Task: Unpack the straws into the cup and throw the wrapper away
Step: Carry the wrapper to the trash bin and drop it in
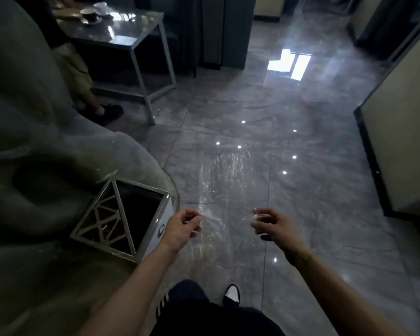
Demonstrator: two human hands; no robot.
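From the head camera, a person stands on a glossy grey tiled floor (301, 214) holding a clear, crinkled plastic wrapper (224, 190) stretched between both hands, well above the tiles. The left hand (181, 230) pinches the wrapper's near left edge between thumb and fingertips; the right hand (270, 225) has curled fingers at the near right edge, and it seems to be gripping the film, though the contact is hard to make out against the glare. No straws or cup can be identified near the hands, so the wrapper looks empty and ready for disposal. Just beside the left hand, below and to its left, sits a square metal-framed bin (141, 209) with an open dark mouth and a triangular lattice lid panel tilted up. The likely risk: the film is light and slippery, so a loose release could let it drift past the opening onto the floor, or catch on the raised lid panel. The bin is tucked against a grey cushioned seat (46, 154), so approach is open only from the floor side; a glass-topped side table (121, 32) stands well apart, farther back.
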